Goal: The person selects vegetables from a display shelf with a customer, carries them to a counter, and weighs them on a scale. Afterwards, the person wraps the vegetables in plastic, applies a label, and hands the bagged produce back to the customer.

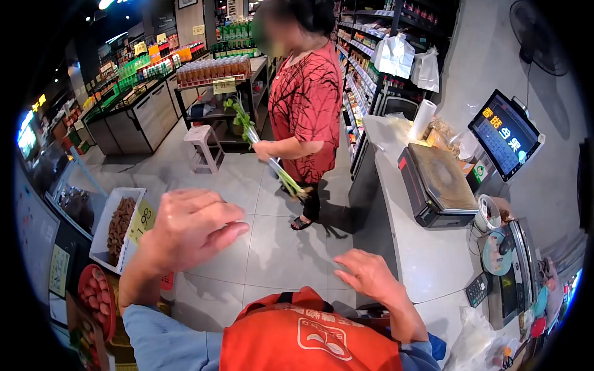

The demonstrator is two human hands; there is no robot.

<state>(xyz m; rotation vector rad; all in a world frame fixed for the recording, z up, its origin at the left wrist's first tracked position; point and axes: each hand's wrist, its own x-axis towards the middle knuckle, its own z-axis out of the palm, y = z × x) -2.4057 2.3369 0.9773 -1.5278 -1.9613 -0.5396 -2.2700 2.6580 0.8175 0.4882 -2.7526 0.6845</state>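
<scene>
My left hand (193,224) is raised in the air at the left, fingers loosely bent and thumb apart, with nothing visible in it. Lower down on the right, my right hand (369,272) hangs empty with its fingers apart, close to the edge of the counter (396,213). In front of me a person in a red patterned top (309,93) holds a bunch of leafy green stalks (272,162) that points down and to the right. Neither of my hands touches the stalks. A red apron (309,337) covers my front.
On the counter are a weighing scale (442,179), a screen (506,135), a paper roll (422,119) and a calculator (477,290). To the left stand a white bin of brown produce (122,232) and a red basket (97,297). A stool (203,145) and stocked shelves lie beyond.
</scene>
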